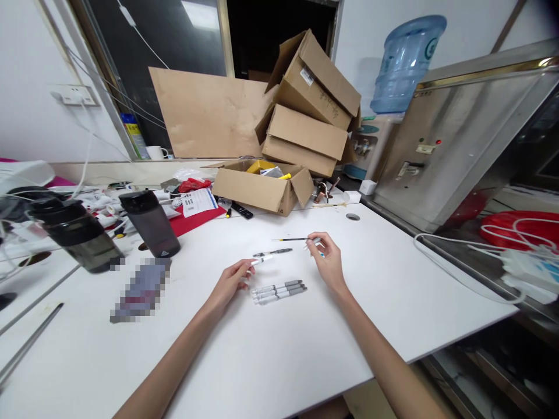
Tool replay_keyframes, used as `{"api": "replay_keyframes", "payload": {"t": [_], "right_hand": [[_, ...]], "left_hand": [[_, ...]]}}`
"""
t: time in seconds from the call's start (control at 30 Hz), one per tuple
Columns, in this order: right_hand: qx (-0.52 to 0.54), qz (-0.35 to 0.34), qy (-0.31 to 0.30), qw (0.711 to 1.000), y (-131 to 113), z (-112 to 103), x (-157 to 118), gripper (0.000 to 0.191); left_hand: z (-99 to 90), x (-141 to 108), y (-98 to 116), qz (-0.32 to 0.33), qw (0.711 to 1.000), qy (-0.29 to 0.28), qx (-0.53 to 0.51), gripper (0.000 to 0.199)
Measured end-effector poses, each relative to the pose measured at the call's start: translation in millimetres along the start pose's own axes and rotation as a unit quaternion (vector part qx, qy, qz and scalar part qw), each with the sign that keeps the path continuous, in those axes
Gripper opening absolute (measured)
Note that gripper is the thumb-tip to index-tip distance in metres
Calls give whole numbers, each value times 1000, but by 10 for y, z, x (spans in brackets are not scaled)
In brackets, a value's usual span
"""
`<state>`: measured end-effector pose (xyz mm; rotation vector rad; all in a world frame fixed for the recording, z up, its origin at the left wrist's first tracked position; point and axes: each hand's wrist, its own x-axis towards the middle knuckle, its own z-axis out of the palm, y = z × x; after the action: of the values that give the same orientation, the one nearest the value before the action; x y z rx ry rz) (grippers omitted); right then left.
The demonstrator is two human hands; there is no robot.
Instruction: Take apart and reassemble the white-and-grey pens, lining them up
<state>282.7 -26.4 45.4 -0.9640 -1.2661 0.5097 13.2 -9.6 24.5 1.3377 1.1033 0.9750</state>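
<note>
My left hand (231, 284) pinches a white pen barrel (261, 261) between thumb and fingers, its tip pointing right. In my right hand (326, 256) is a thin dark pen refill (293, 239), held level at one end with its point toward the left. Small white and blue parts also show at the right fingers, too small to name. A single dark and clear pen (282, 251) lies on the table just beyond the white barrel. Nearer to me, several grey and white pens (279, 292) lie side by side between my hands.
The white table (271, 355) ends at a right front edge. Two dark bottles (152, 224) and a pixelated object (142, 291) are at left. Behind stand an open cardboard box (251, 189) and a black remote (242, 210). A white cable (458, 285) loops over the right edge.
</note>
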Motion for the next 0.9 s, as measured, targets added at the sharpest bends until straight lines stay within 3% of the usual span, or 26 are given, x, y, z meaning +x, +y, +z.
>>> {"api": "replay_keyframes", "payload": {"t": [0.9], "right_hand": [[-4,28,-18,999,22,9,-8,18]], "left_hand": [[-30,8,10,6,1000,-7,-2,50]]}}
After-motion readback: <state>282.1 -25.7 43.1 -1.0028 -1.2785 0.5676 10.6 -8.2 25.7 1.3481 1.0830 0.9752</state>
